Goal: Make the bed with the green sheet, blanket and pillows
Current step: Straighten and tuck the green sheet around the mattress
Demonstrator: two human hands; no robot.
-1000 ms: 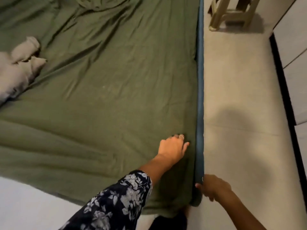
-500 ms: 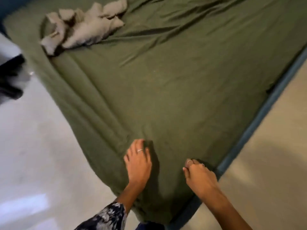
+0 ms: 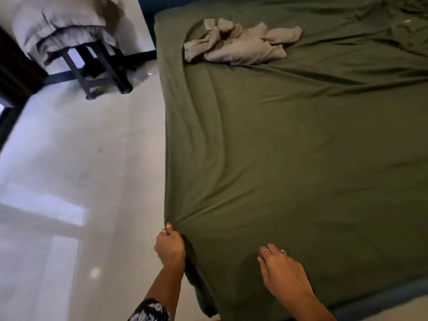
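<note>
The green sheet [image 3: 289, 158] covers the mattress and is creased, with folds running toward its near left edge. My left hand [image 3: 170, 247] grips that left edge of the sheet near the bed's near corner, and the cloth bunches at my fingers. My right hand [image 3: 281, 267] rests on top of the sheet near the corner; its fingers point away from me and how far they curl is hidden. A crumpled beige cloth [image 3: 240, 42] lies on the sheet at the far left of the bed.
A dark-legged stool [image 3: 99, 68] draped with pale fabric [image 3: 60, 26] stands on the light tiled floor [image 3: 81, 181] beyond the bed's left side. The blue mattress edge [image 3: 382, 302] shows at the lower right.
The view has swung left along the bed. My left hand has moved from the top of the sheet to its left edge and gripped it. My right hand now lies on the sheet.
</note>
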